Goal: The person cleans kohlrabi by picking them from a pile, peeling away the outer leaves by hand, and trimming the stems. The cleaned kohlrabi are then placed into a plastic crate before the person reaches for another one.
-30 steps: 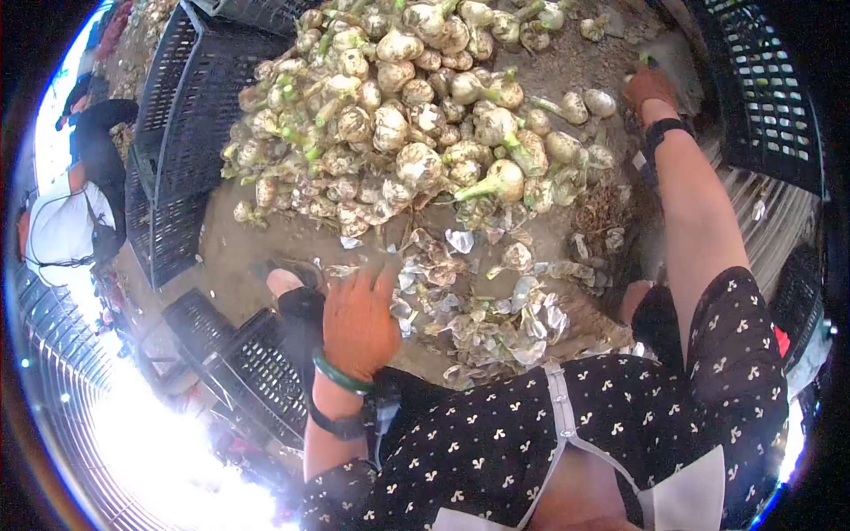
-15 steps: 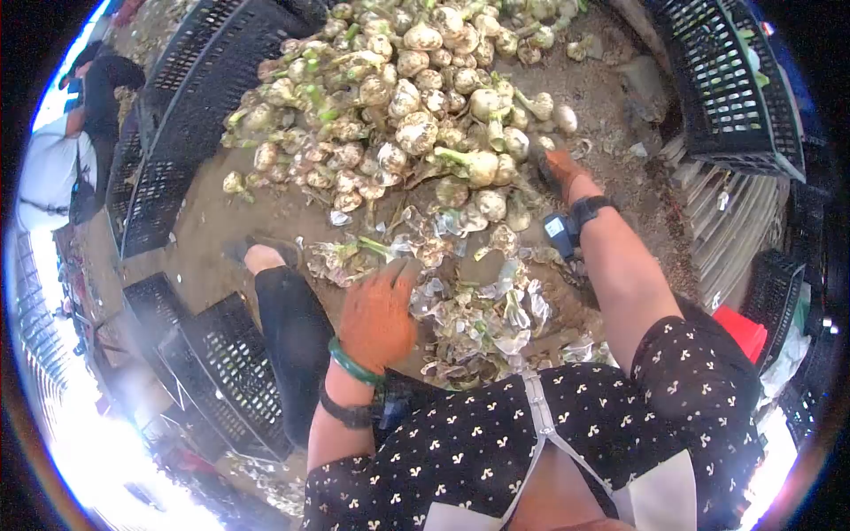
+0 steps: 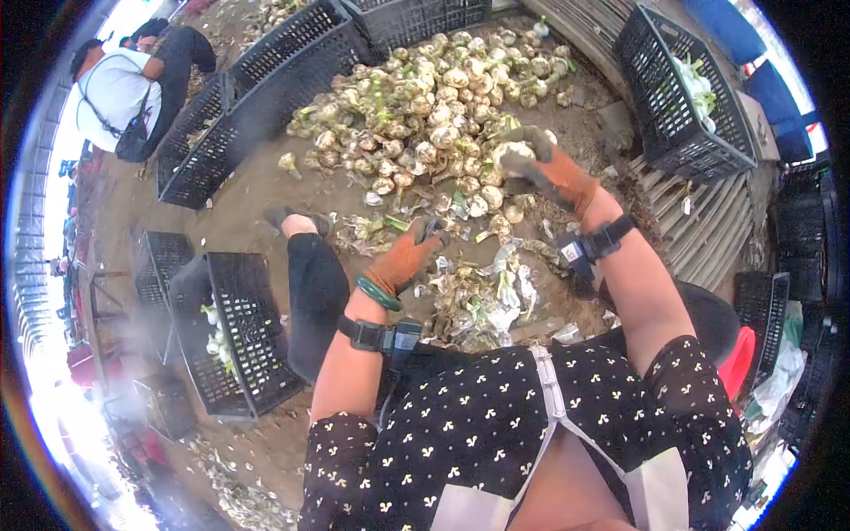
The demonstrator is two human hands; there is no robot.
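Observation:
Gloved in orange and dark grey, my right hand point(image 3: 551, 170) is closed round a pale garlic bulb point(image 3: 513, 154) at the right edge of the garlic pile point(image 3: 443, 97). My left hand point(image 3: 412, 252), in a matching glove, is over the peelings point(image 3: 482, 296) below the pile. Its fingers are curled, and what they hold, if anything, is too small to make out. Many bulbs in the pile still carry dirt and short green stems.
Black crates stand behind the pile point(image 3: 301, 62), at the left point(image 3: 252, 327) with some white bulbs inside, and at the upper right point(image 3: 682, 106). A seated person point(image 3: 124, 93) in a white top is at the upper left. Slatted boards point(image 3: 699, 212) lie at the right.
My right hand has lifted off the ground and taken hold of a bulb. My left hand has turned and curled its fingers. The view has shifted, showing more of the crates and the person.

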